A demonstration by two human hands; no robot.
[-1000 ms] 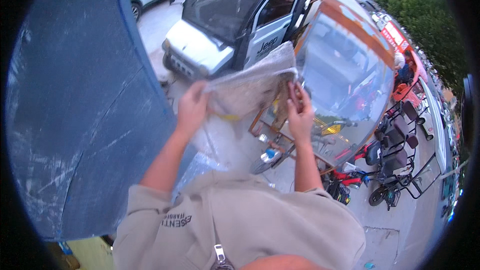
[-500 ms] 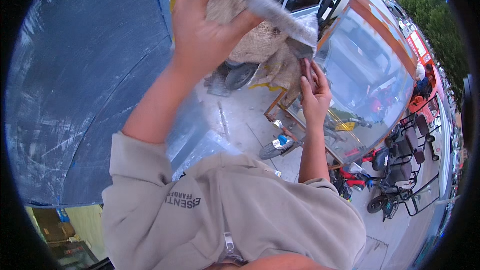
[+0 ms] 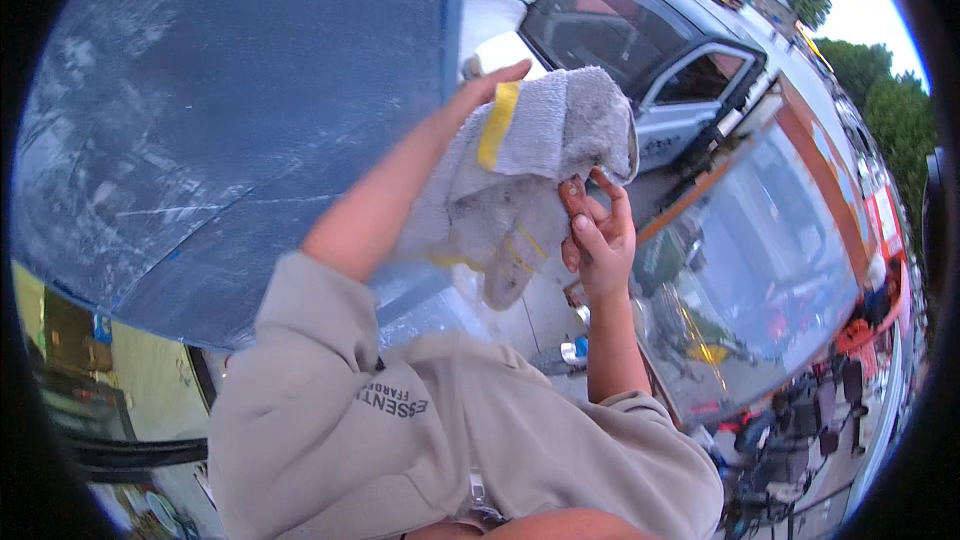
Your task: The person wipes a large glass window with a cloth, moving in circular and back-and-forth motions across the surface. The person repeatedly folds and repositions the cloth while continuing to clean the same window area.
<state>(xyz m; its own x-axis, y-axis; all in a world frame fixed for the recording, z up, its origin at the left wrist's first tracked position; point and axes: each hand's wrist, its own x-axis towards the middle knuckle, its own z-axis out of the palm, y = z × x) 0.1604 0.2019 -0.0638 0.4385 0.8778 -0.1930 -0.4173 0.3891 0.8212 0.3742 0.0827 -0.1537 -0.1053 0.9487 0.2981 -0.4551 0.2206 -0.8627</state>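
Grey, fuzzy cloth [image 3: 590, 120], up in the air past the tan top [image 3: 560, 420], between left hand [image 3: 497, 83] and right hand [image 3: 605, 245]. Looks to be partway through a fold or a turn, with one part doubled over on top and another part hanging down. Seems to call next for a good hold on both sides, then a slow, gentle pull to make it flat. Also calls for care not to drop the brown bar [image 3: 573, 197].

On the right, thumb and fingers clamped on the bar, just at the low edge of the cloth. On the left, mostly tucked behind the cloth, with only a bit poking out near the top. Cannot tell if gripping or just holding it up.

Soft and floppy, by the look of it. Marked with a yellow stripe [image 3: 498, 126] on the doubled part, and with more yellow low down. Dirty too, with dark smudges near the bar and on the hanging part. Well away from the glass [image 3: 770, 260] off to the right.
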